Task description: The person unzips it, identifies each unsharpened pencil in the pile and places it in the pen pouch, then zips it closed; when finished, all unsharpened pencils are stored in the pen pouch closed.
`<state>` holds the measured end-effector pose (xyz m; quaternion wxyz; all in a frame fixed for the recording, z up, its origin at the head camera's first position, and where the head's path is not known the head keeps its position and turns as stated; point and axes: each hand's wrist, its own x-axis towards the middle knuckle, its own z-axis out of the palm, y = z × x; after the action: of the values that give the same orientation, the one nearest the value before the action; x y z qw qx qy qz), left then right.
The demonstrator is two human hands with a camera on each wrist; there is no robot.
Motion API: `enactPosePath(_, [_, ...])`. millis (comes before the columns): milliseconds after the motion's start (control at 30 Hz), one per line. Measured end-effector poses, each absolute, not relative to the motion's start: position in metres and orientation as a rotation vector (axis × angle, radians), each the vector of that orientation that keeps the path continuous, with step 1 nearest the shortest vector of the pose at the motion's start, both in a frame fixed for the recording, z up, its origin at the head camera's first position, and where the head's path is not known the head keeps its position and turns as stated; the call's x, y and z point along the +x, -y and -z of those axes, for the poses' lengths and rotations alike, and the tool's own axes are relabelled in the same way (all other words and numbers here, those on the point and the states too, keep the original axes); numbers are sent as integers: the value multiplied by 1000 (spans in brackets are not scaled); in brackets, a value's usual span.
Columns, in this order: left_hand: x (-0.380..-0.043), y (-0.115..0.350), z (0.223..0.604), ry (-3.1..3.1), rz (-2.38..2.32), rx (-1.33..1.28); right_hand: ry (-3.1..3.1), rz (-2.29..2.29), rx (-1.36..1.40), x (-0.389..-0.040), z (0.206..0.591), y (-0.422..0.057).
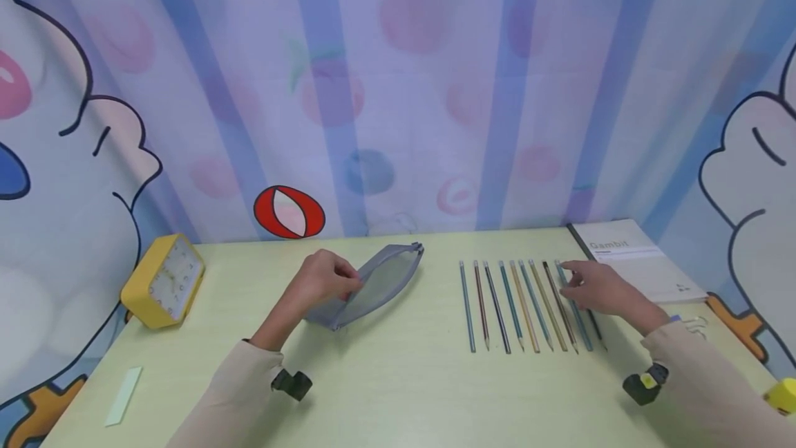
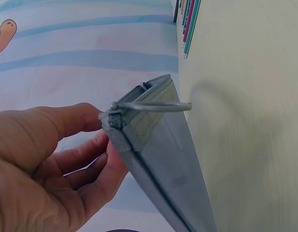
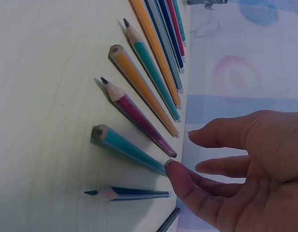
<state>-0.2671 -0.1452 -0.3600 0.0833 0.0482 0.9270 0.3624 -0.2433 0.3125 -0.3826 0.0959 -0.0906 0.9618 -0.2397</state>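
In the head view my left hand [image 1: 322,275] pinches the near edge of a grey zip pouch [image 1: 387,283], which stands propped with its mouth spread. Seen from the left wrist, the thumb and fingers grip the pouch's zipped corner [image 2: 120,126], where a thin loop sticks out. My right hand [image 1: 602,289] is over the right end of a row of several pencils [image 1: 502,310], thumb and fingers apart. A fingertip is right at the far end of a teal pencil [image 3: 132,149]. Beside it lie a maroon pencil [image 3: 139,115] and a dark pencil [image 3: 139,193].
A white notebook [image 1: 640,261] lies at the back right, with metal clips [image 1: 696,325] near it. To the left stands a yellow clock [image 1: 164,282], with a pale green strip [image 1: 124,396] in front. A yellow object [image 1: 782,396] sits at the right edge. A printed curtain [image 1: 398,88] hangs behind the table.
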Motion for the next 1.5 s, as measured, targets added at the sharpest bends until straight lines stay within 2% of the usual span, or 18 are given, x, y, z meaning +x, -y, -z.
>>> enactPosePath(600, [-267, 146, 357, -2786, -1088, 141, -3010, 529, -364, -250, 398, -312])
enactPosePath(1500, [-266, 148, 356, -2795, -1075, 151, -3134, 488, -226, -256, 415, -301])
